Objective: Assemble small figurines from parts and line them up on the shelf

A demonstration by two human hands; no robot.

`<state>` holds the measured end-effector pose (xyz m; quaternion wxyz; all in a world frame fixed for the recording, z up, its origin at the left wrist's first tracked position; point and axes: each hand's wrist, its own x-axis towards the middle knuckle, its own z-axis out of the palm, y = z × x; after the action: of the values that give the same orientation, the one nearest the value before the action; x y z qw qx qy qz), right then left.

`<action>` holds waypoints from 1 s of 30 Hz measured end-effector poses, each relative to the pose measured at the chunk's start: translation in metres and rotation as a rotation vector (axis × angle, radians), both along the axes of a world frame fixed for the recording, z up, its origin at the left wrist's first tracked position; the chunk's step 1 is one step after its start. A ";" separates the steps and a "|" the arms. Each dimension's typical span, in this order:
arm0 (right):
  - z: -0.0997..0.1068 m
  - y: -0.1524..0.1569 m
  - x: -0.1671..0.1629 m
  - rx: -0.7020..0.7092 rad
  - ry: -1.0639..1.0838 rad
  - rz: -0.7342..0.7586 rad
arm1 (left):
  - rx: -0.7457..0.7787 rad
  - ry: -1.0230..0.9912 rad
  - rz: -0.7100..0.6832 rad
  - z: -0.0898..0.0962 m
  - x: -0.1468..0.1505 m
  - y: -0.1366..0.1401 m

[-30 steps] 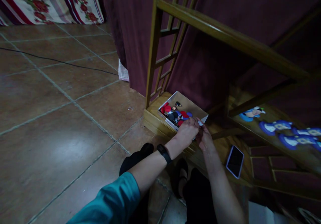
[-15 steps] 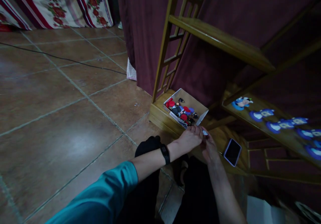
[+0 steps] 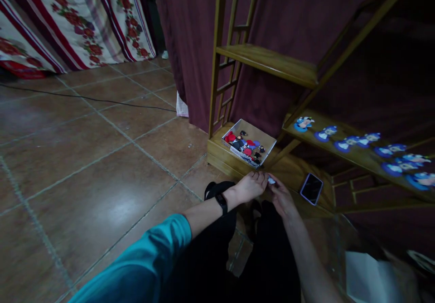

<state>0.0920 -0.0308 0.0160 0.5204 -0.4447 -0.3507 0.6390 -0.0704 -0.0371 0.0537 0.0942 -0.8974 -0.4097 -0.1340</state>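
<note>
Brown tiled floor (image 3: 84,158), wooden shelf rack (image 3: 268,60) ahead. My left hand (image 3: 249,186) and right hand (image 3: 280,193) pinch small white-blue piece (image 3: 271,180) between fingertips. Open cardboard box of figurines (image 3: 249,146) just beyond; black phone (image 3: 311,188) beside right hand. Risk: loose pinch, piece drops onto low shelf.

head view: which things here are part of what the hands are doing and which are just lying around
In hand:
left hand and right hand, pinching a small white piece
open box of small figures

Lying about:
phone
row of blue figures on the shelf
black cable
</note>
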 end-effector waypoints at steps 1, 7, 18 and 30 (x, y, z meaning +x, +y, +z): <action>-0.001 -0.002 0.000 0.003 -0.001 -0.002 | -0.017 -0.004 -0.002 -0.001 -0.001 -0.002; -0.005 -0.006 0.001 0.029 0.002 -0.019 | -0.117 -0.030 -0.013 -0.002 -0.001 -0.011; -0.006 -0.004 0.003 -0.018 0.087 -0.057 | -0.687 -0.802 0.087 -0.026 0.002 0.012; -0.013 0.000 -0.011 -0.020 0.119 -0.047 | -1.358 -1.527 0.217 -0.026 0.000 0.031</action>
<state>0.0811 -0.0310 0.0034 0.5508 -0.4193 -0.3021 0.6554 -0.0703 -0.0056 0.0272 -0.7074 -0.3949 -0.4289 -0.3996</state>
